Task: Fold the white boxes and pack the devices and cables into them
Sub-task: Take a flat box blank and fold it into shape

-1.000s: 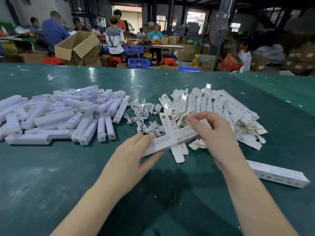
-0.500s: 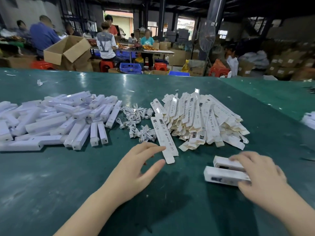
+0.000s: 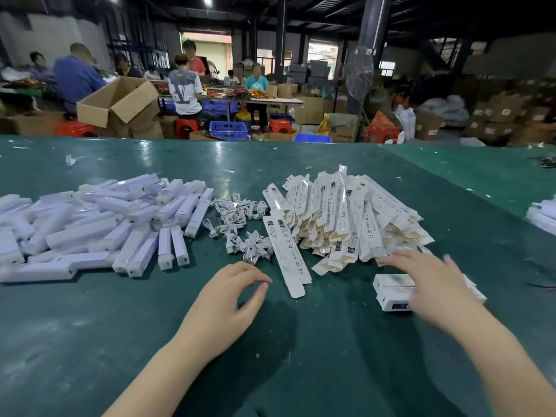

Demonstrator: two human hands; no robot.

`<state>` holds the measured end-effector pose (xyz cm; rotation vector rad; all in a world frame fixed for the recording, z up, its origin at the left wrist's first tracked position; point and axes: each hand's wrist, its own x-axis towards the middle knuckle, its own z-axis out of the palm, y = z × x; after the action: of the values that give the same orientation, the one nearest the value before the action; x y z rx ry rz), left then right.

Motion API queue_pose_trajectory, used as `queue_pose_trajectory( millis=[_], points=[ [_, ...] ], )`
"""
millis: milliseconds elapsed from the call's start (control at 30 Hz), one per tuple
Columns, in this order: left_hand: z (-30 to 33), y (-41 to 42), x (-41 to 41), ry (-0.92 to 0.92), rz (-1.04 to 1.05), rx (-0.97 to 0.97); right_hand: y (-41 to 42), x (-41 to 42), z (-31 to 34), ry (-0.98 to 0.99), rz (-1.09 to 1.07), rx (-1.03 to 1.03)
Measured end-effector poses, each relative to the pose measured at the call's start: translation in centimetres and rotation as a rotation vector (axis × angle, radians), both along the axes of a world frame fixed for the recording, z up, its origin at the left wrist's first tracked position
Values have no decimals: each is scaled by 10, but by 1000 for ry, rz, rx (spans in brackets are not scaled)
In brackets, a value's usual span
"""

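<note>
A heap of white stick-shaped devices [image 3: 99, 224] covers the left of the green table [image 3: 90, 341]. Small coiled white cables [image 3: 240, 224] lie in the middle. To their right sits a pile of flat, unfolded white boxes [image 3: 346, 215], with one flat box [image 3: 287, 255] lying apart in front. Two packed white boxes [image 3: 391, 288] lie at the right. My right hand [image 3: 433, 284], fingers spread and blurred, hovers over them, reaching toward the flat pile. My left hand [image 3: 228, 299] holds nothing, its fingers loosely curled just left of the single flat box.
More white packed boxes [image 3: 541, 215] show at the table's right edge. Beyond the far edge, people sit on red stools [image 3: 186, 126] among cardboard cartons [image 3: 120, 103] and blue crates [image 3: 228, 129]. A standing fan [image 3: 358, 73] rises behind.
My right hand set the packed box beside the first one, let go, and has lifted toward the flat pile. My left hand released the box and has curled its fingers.
</note>
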<state>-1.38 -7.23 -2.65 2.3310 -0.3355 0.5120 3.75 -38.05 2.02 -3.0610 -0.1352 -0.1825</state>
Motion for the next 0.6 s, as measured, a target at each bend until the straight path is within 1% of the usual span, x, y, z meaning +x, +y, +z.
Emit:
queue_pose_trajectory(
  millis=[67, 100, 133, 233, 300, 333, 400, 467, 533, 600],
  points=[
    [-1, 3, 3, -1, 61, 11, 26, 1, 6, -77, 81, 238],
    [-1, 5, 4, 7, 86, 17, 43, 3, 9, -67, 120, 325],
    [-2, 8, 5, 21, 110, 27, 61, 5, 12, -37, 170, 358],
    [-5, 18, 9, 51, 240, 130, 116, 17, 11, 27, 366, 325],
    [-7, 29, 15, 85, 409, 237, 149, 27, 7, 45, 460, 286],
    [-7, 36, 17, 137, 489, 275, 163, 32, 3, 38, 482, 244],
    [-10, 49, 20, 274, 567, 323, 182, 40, -6, 2, 458, 118],
    [-13, 56, 22, 384, 567, 358, 190, 47, -13, 45, 345, 40],
    [-14, 57, 23, 391, 573, 385, 190, 48, -21, 105, 269, 27],
    [-10, 57, 23, 324, 620, 402, 186, 49, -26, 63, 233, 60]
  ],
)
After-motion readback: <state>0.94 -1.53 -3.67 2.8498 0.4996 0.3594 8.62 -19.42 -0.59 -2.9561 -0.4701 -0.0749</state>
